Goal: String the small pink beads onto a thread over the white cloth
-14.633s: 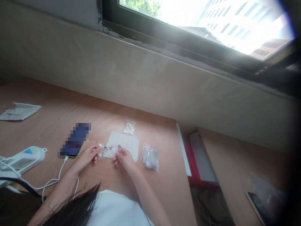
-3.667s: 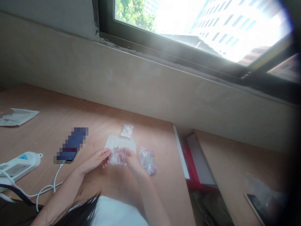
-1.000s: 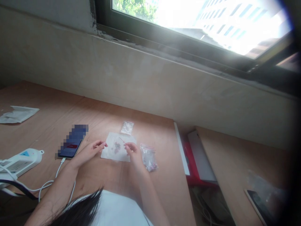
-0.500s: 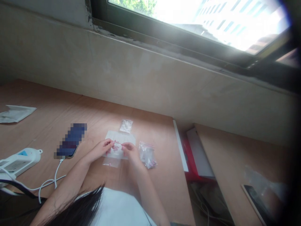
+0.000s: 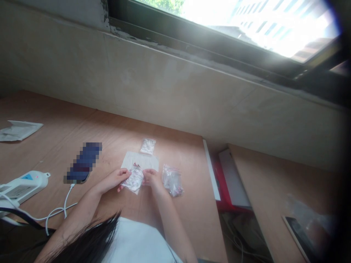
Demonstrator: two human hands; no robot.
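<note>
Between my two hands is a small clear plastic bag (image 5: 134, 179), its surface wrinkled and shiny, with small reddish bits at its top end. My left hand (image 5: 122, 177) pinches the bag's left edge. On the other side, my right hand (image 5: 150, 176) has its fingers closed on the bag's right edge. Under the bag lies a white sheet of paper (image 5: 149, 161). A second small clear bag with pale contents (image 5: 148, 146) rests just beyond the paper. Right of my right hand is a pile of clear plastic bags (image 5: 172, 180) with reddish edges.
To the left on the wooden table (image 5: 109, 124) lie a phone (image 5: 84, 162) on a white cable, a white power strip (image 5: 26, 188) and a white paper packet (image 5: 20, 130). A gap with a red holder (image 5: 222, 186) separates a second table (image 5: 271, 175) at the right.
The bag between my hands now lies flatter and shows more of its shiny face. Both hands have shifted slightly toward me, and my left hand has moved a little left.
</note>
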